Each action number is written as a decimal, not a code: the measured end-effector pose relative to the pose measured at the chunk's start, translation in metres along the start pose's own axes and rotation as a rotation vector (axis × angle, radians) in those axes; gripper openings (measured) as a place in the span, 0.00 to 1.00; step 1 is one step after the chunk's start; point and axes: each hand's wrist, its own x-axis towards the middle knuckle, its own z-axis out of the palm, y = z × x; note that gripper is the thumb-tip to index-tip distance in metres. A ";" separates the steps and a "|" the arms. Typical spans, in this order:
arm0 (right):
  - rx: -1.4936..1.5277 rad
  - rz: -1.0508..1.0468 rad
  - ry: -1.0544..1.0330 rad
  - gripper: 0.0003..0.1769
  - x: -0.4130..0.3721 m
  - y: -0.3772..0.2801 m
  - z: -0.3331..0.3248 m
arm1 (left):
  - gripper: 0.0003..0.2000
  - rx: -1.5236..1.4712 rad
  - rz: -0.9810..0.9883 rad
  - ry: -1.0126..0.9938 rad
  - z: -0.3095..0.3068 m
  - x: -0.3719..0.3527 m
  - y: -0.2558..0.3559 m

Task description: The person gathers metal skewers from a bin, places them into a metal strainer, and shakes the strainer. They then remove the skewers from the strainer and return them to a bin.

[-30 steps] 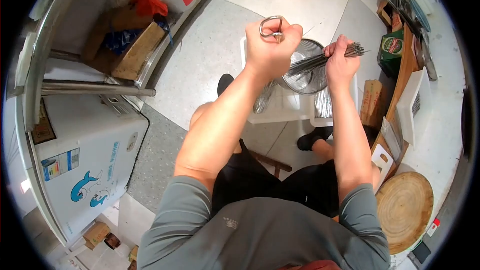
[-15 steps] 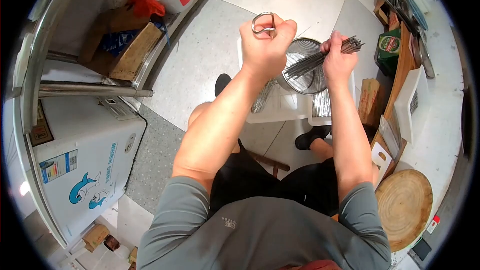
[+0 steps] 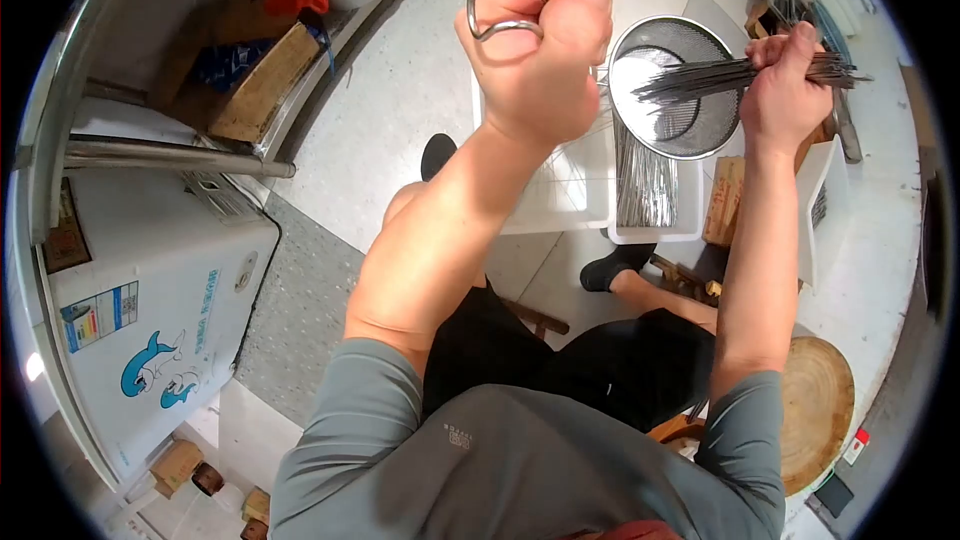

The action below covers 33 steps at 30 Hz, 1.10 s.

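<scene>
Single view, camera on wearer's head, facing forward and steeply down. Very wide lens: corners black, straight edges bowed toward the rim. Grey T-shirt [image 3: 500,470] close beneath, filling bottom centre; bare forearms run up and away from it. Left hand [image 3: 540,65] looms largest, nearer the lens than right hand [image 3: 785,95]. Tiled floor [image 3: 380,90] farther below, seen from above. Dolphin-marked white appliance [image 3: 200,270] borders view at left, bench [image 3: 880,240] at right.
</scene>
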 end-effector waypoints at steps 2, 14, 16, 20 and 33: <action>0.044 -0.010 -0.024 0.17 0.004 -0.006 0.002 | 0.16 0.122 0.028 -0.015 0.003 0.000 0.008; -0.095 0.183 -0.083 0.17 -0.040 0.038 0.010 | 0.16 0.346 0.014 -0.090 -0.023 -0.002 -0.016; -0.048 0.231 -0.061 0.16 -0.052 0.051 0.009 | 0.15 0.346 -0.023 -0.075 -0.026 -0.004 -0.022; -0.311 0.202 -0.150 0.10 -0.078 0.061 0.002 | 0.14 0.349 -0.121 -0.020 -0.023 -0.010 -0.024; 0.006 0.328 0.101 0.14 -0.079 0.080 -0.005 | 0.13 0.374 -0.375 -0.052 -0.018 -0.017 -0.034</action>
